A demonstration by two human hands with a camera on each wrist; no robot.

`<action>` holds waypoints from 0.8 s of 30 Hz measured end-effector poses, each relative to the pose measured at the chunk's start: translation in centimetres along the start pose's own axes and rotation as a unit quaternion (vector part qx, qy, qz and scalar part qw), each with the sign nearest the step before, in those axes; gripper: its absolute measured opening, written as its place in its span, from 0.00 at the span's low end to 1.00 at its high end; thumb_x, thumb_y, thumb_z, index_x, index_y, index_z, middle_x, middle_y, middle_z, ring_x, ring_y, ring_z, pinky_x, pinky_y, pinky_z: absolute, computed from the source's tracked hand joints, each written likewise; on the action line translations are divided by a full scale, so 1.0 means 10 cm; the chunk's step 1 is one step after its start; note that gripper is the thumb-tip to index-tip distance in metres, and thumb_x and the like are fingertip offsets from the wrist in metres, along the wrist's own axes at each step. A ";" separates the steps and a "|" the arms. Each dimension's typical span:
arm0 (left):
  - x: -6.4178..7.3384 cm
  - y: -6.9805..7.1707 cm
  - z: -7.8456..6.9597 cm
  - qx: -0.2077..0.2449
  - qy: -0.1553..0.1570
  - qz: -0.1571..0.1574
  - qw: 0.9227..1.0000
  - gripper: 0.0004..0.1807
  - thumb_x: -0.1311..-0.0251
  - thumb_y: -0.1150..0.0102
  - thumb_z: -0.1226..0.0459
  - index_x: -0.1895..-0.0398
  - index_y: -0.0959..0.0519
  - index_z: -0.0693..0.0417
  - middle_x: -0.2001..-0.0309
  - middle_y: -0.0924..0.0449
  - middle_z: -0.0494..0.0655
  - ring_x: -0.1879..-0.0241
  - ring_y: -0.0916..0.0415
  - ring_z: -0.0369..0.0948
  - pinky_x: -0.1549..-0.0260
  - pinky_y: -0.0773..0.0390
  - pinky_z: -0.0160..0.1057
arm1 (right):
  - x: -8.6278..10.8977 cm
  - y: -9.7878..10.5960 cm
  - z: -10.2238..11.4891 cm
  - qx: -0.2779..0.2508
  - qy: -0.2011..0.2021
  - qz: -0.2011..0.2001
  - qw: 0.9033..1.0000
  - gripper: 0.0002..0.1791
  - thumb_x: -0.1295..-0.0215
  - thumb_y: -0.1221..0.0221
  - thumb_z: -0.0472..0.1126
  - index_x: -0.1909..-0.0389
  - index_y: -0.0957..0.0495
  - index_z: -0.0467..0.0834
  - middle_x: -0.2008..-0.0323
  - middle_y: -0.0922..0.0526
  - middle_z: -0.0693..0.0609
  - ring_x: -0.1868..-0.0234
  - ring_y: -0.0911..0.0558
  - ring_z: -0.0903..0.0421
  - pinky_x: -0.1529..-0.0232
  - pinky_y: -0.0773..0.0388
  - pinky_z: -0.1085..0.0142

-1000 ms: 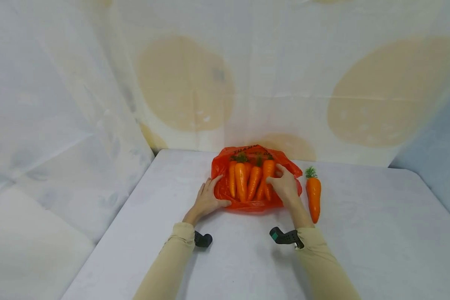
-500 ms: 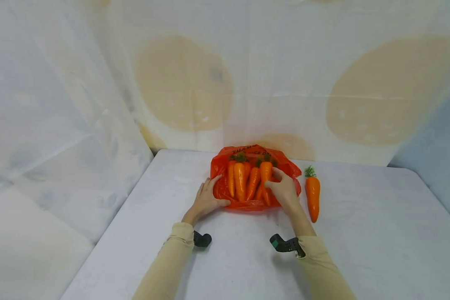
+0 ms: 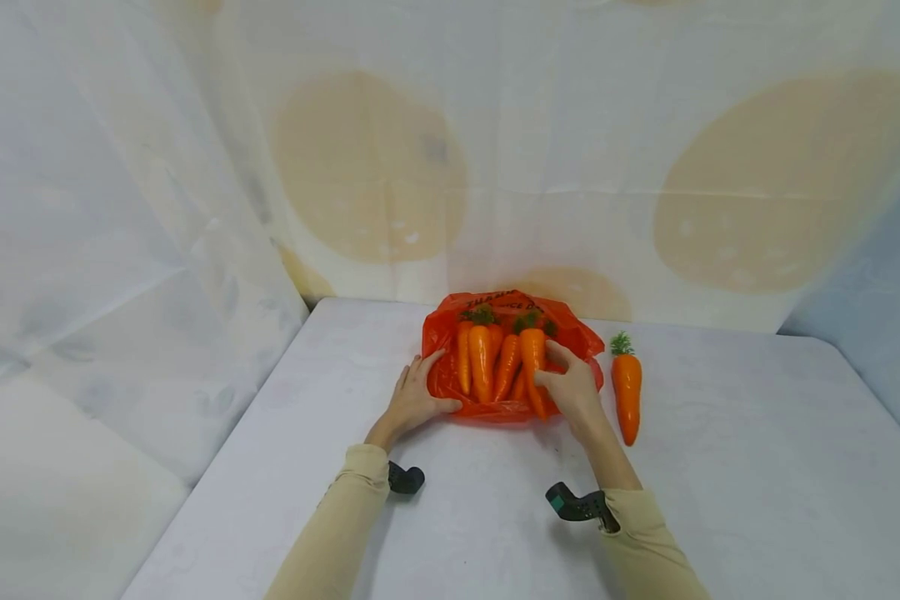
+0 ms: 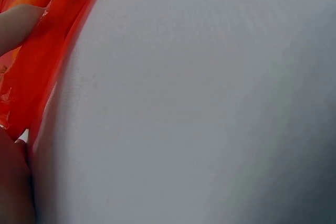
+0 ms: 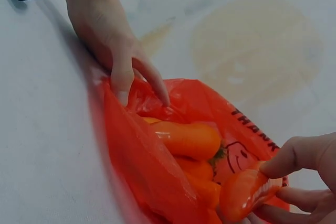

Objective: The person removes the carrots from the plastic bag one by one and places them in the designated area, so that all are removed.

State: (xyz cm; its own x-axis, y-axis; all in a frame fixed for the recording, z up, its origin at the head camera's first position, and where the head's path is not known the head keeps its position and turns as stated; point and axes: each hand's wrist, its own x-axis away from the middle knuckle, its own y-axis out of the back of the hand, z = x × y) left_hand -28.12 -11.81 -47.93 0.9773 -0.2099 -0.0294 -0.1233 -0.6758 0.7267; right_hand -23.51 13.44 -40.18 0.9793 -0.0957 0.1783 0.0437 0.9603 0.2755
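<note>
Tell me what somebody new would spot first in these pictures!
Probably the bright red bag with a bunch of orange carrots inside, near the far edge of the white table. Next come two hands: the left hand holds the bag's left side, and the right hand grips one carrot at its right side. A lone carrot with a leafy green top lies to the right of the bag.

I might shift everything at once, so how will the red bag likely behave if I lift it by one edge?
The red bag will probably be floppy: its thin-looking plastic is creased and crumpled. Lifted by one edge, it would likely sag under the carrots lying inside. They look smooth and glossy, so some might slide out through the wide-open mouth.
</note>
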 end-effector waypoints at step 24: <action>0.02 0.04 0.06 -0.017 -0.004 -0.001 1.000 0.51 0.59 0.35 0.46 0.30 0.49 0.34 0.29 0.54 0.50 0.28 0.66 0.47 0.32 0.64 0.52 | 0.16 -0.15 -0.01 0.016 0.109 0.037 0.993 0.37 0.46 0.45 0.32 0.32 0.40 0.52 0.37 0.33 0.53 0.44 0.28 0.48 0.50 0.24 0.57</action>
State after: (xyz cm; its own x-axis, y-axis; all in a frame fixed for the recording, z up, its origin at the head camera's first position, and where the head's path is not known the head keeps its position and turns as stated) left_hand -28.07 -12.51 -48.08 0.9759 -0.2151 -0.0369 -0.1153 -0.6518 0.7496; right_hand -21.98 11.91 -40.39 0.9993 0.0371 -0.0079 -0.0330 0.9535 0.2995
